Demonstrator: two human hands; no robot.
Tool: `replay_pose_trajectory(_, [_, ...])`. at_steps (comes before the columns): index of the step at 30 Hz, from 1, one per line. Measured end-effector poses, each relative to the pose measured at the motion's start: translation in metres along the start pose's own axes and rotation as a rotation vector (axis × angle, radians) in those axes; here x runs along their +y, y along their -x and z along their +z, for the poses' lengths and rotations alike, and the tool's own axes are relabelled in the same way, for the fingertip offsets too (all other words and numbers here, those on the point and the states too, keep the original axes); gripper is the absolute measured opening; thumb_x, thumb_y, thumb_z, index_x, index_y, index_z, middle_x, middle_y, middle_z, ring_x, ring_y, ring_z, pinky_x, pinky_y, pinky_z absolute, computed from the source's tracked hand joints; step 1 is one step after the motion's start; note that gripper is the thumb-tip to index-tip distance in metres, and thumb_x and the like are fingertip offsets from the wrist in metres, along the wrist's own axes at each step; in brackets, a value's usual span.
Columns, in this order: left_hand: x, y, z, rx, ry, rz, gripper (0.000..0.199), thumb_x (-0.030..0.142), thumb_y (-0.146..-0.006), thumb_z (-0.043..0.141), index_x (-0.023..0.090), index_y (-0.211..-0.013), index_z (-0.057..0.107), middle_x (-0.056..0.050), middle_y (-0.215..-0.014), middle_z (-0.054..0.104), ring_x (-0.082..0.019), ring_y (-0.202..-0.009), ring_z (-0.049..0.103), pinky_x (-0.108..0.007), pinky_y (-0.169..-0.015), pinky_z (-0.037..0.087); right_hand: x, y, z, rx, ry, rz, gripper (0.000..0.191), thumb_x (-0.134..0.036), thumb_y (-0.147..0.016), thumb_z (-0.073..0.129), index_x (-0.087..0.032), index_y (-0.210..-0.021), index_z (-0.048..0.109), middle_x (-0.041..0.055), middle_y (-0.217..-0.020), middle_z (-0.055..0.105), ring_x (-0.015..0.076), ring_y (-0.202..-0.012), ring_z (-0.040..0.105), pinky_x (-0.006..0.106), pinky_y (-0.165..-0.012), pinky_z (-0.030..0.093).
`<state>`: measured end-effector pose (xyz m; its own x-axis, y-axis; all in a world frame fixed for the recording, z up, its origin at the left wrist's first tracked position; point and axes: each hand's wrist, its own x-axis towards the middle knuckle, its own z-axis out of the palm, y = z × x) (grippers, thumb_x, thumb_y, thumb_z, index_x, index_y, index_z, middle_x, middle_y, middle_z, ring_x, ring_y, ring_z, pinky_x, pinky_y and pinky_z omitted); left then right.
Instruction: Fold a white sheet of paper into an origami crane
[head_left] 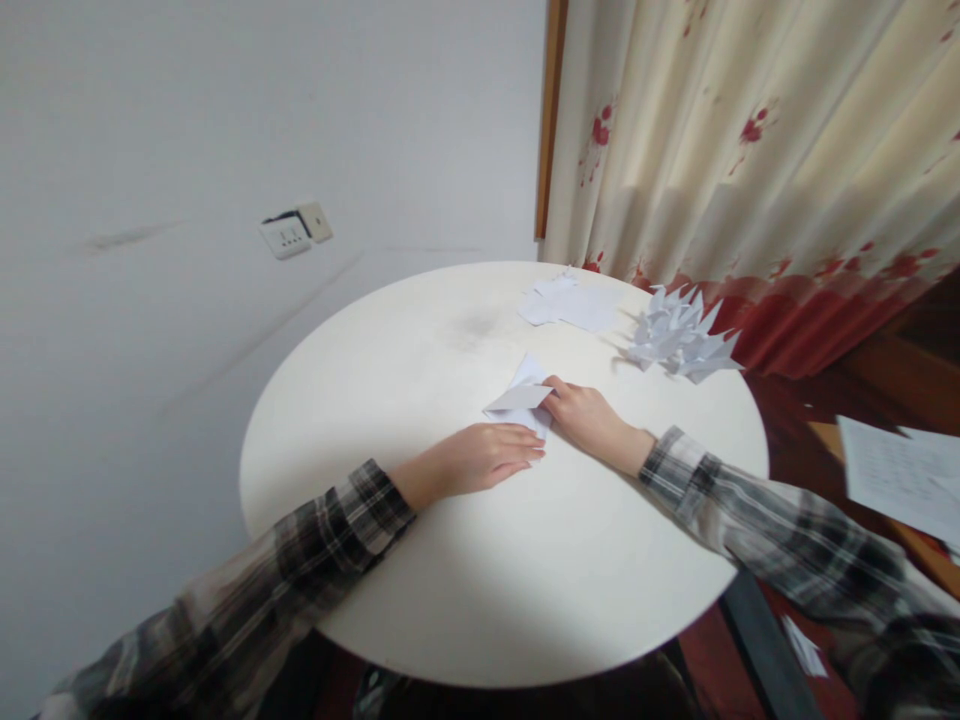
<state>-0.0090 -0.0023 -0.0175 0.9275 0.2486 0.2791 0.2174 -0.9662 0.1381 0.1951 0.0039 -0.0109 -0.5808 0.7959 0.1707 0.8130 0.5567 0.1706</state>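
Note:
A partly folded piece of white paper point(517, 398) lies near the middle of the round white table, one pointed flap standing up from it. My left hand point(491, 455) rests flat on the paper's near part, its fingers stretched out and close together. At the paper's right edge, my right hand point(581, 408) has its fingers curled, with thumb and forefinger gripping a side of the fold. The fingertips of the right hand are partly hidden behind the paper.
Folded paper cranes point(679, 335) cluster at the table's point(360, 350) right back edge. Left of them lie flat white paper sheets point(581, 303). A patterned curtain point(720, 150) hangs behind, and a wall socket point(286, 237) is at left. Written sheets point(896, 475) lie on a surface at right.

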Motion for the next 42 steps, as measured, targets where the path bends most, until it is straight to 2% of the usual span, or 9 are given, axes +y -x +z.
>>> replay_pose_trajectory(6, [-0.002,0.002,0.002,-0.001,-0.025,0.018,0.027,0.013,-0.089,0.043,0.014,-0.109,0.062,-0.005,-0.115,0.062,-0.015,-0.113,0.054,-0.030,-0.100,0.041,-0.001,0.000,-0.002,-0.022,0.011,0.012,0.021,-0.018,-0.091,0.039,-0.013,-0.106,0.053,0.0107,-0.108,0.053,0.0156,-0.080,0.058,0.024,-0.059,0.041])
replay_pose_trajectory(12, [-0.001,0.001,0.001,-0.008,-0.033,0.050,0.027,0.012,-0.089,0.043,0.012,-0.108,0.062,-0.007,-0.114,0.063,-0.016,-0.111,0.055,-0.031,-0.097,0.043,-0.001,0.000,-0.003,-0.027,0.002,0.003,0.022,-0.019,-0.092,0.038,-0.013,-0.108,0.053,0.0106,-0.107,0.053,0.0158,-0.080,0.059,0.024,-0.059,0.042])
replay_pose_trajectory(23, [-0.001,-0.002,0.002,0.027,0.042,-0.012,0.026,0.017,-0.091,0.041,0.014,-0.107,0.061,-0.005,-0.112,0.064,-0.015,-0.110,0.055,-0.030,-0.097,0.043,-0.001,0.000,-0.003,-0.043,-0.003,0.014,0.023,-0.020,-0.092,0.037,-0.013,-0.108,0.052,0.0120,-0.109,0.052,0.0164,-0.082,0.059,0.025,-0.061,0.042])
replay_pose_trajectory(30, [-0.001,-0.007,0.004,0.056,0.027,-0.096,0.027,0.017,-0.093,0.036,0.014,-0.104,0.060,-0.006,-0.106,0.065,-0.015,-0.103,0.058,-0.030,-0.093,0.045,-0.003,-0.002,-0.005,-0.041,-0.001,-0.001,0.020,-0.016,-0.090,0.040,-0.014,-0.105,0.054,0.0110,-0.106,0.053,0.0162,-0.080,0.059,0.025,-0.060,0.042])
replay_pose_trajectory(36, [0.000,-0.017,0.008,0.093,0.032,-0.238,0.016,0.024,-0.091,0.046,0.016,-0.095,0.059,-0.003,-0.092,0.063,-0.015,-0.089,0.059,-0.029,-0.083,0.047,-0.005,-0.003,-0.006,-0.029,0.001,-0.010,0.019,-0.018,-0.090,0.042,-0.014,-0.104,0.054,0.0112,-0.107,0.052,0.0168,-0.082,0.058,0.025,-0.059,0.042])
replay_pose_trajectory(38, [-0.001,-0.018,0.010,0.095,0.024,-0.273,0.015,0.025,-0.090,0.048,0.017,-0.098,0.058,-0.003,-0.094,0.063,-0.016,-0.091,0.058,-0.030,-0.084,0.047,-0.005,-0.004,-0.005,-0.020,0.000,-0.017,0.018,-0.020,-0.090,0.042,-0.014,-0.101,0.054,0.0110,-0.106,0.052,0.0170,-0.082,0.058,0.025,-0.059,0.042])
replay_pose_trajectory(42, [-0.007,-0.014,0.013,0.101,-0.055,-0.323,0.032,0.034,-0.089,0.049,0.015,-0.114,0.052,-0.008,-0.115,0.059,-0.020,-0.108,0.053,-0.035,-0.094,0.042,-0.004,-0.004,-0.004,0.002,-0.012,-0.019,0.017,-0.023,-0.091,0.040,-0.014,-0.096,0.055,0.0093,-0.102,0.053,0.0170,-0.080,0.058,0.025,-0.060,0.043])
